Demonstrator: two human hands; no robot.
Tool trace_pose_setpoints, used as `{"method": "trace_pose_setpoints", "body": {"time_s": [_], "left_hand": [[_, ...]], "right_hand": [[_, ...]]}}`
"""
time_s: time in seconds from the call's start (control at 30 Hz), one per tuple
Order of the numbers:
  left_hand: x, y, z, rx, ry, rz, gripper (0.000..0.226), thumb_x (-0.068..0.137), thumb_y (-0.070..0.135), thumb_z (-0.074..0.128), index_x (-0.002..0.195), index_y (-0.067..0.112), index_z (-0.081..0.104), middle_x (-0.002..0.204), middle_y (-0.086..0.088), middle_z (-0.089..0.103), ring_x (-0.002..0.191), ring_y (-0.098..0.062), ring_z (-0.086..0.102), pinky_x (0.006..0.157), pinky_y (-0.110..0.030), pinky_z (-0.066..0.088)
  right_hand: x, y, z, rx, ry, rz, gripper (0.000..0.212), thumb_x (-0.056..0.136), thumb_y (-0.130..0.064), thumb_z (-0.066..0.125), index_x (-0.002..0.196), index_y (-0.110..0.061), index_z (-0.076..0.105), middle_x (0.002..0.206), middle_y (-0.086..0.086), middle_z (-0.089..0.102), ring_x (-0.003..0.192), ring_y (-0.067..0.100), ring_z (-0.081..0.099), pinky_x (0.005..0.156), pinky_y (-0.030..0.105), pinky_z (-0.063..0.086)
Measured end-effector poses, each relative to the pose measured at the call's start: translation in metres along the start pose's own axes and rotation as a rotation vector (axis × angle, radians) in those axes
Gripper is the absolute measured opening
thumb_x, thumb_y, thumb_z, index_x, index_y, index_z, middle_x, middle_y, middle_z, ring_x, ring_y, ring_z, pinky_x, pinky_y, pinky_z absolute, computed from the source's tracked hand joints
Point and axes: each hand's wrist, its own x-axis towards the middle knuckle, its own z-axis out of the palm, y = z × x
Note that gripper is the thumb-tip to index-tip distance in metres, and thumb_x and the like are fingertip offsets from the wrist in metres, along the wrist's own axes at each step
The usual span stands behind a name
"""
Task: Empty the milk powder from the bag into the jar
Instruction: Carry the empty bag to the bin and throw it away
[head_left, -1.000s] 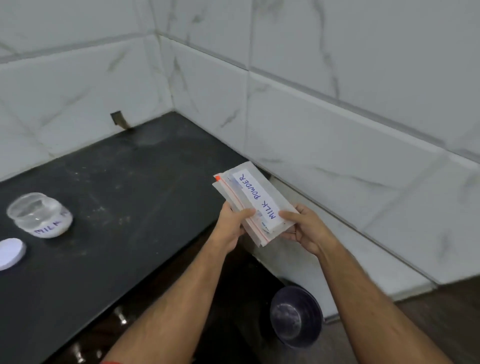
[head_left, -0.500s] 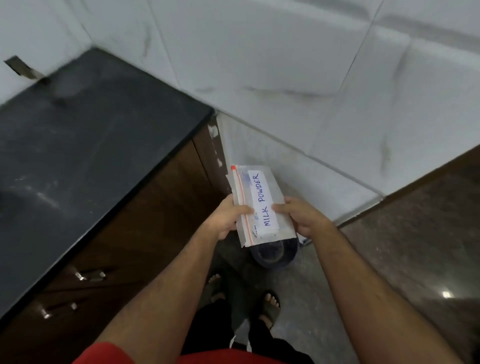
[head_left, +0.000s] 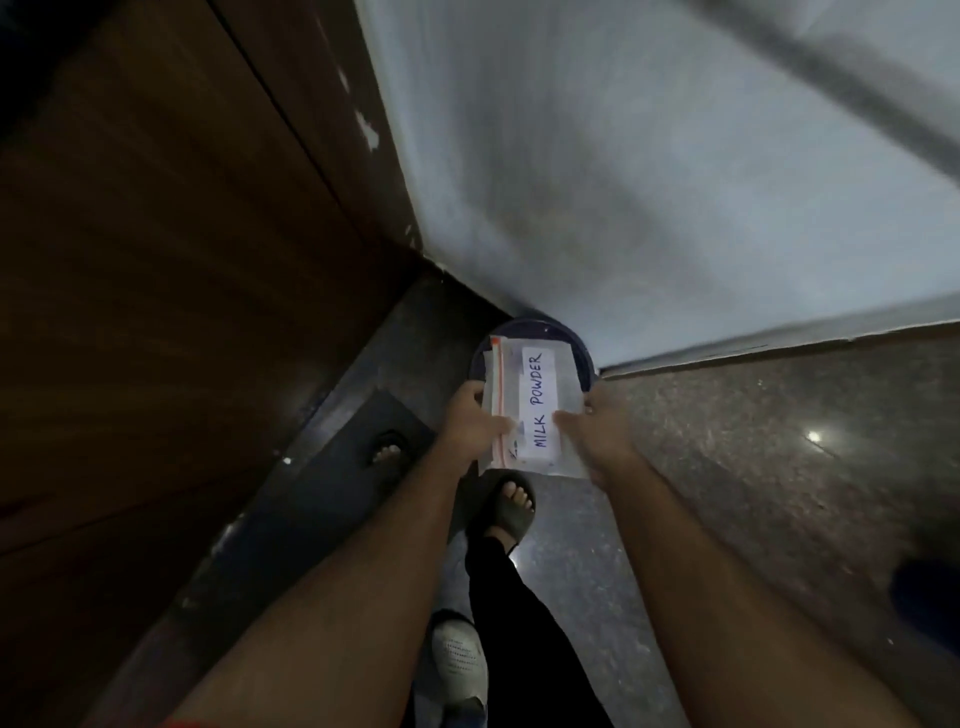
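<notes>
A flat clear zip bag (head_left: 530, 405) with an orange seal strip and a white label reading "MILK POWDER" is held low over a dark round bin (head_left: 584, 358) on the floor. My left hand (head_left: 470, 423) pinches the bag's left edge by the seal. On the right edge, my right hand (head_left: 592, 426) grips it with the thumb on the label. The bag looks flat and thin. The jar is out of view.
A dark brown wooden cabinet front (head_left: 182, 260) fills the left. A white tiled wall (head_left: 649, 182) rises behind the bin. The floor (head_left: 753, 467) is dark speckled stone. My feet in sandals (head_left: 511, 512) stand just below the bag.
The view has swung down from the black counter and jar to the floor. Both hands have carried the bag down over the round bin; the grip is unchanged.
</notes>
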Motion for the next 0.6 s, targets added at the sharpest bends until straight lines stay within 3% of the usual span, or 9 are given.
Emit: {"method": "trace_pose_setpoints", "body": {"time_s": [0.17,0.3,0.47,0.6], "left_hand": [[0.079,-0.041,0.022,0.155,-0.021,-0.011,0.078,0.081,0.007,0.076,0.148,0.012,0.036,0.143,-0.013,0.051,0.125,-0.031,0.055,0.103,-0.049,0.048],[0.153,-0.063,0.043,0.275,-0.019,0.001,0.064,0.085,0.005,0.072,0.141,0.013,0.044,0.135,-0.012,0.058,0.120,-0.031,0.059,0.099,-0.048,0.051],[0.229,-0.084,0.064,0.423,-0.004,0.052,0.056,0.087,0.009,0.071,0.138,0.009,0.048,0.136,-0.015,0.056,0.122,-0.032,0.056,0.100,-0.045,0.050],[0.269,-0.095,0.075,0.477,0.000,0.103,0.053,0.088,0.016,0.072,0.136,0.006,0.051,0.134,-0.016,0.058,0.124,-0.034,0.055,0.102,-0.043,0.048]], "right_hand": [[0.065,0.048,0.016,-0.027,0.001,0.081,0.035,0.093,0.003,0.057,0.128,0.002,0.056,0.109,0.010,0.060,0.092,0.024,0.060,0.065,0.029,0.050],[0.140,0.084,0.033,-0.102,0.025,0.102,0.036,0.092,0.002,0.059,0.129,0.003,0.058,0.117,0.012,0.066,0.088,0.021,0.062,0.056,0.023,0.047],[0.222,0.112,0.048,-0.196,0.050,0.100,0.039,0.092,-0.002,0.061,0.131,0.000,0.057,0.120,0.014,0.065,0.098,0.025,0.058,0.075,0.035,0.048],[0.272,0.124,0.057,-0.273,0.079,0.081,0.040,0.090,-0.002,0.064,0.130,0.000,0.058,0.116,0.015,0.065,0.095,0.027,0.059,0.076,0.034,0.048]]}}
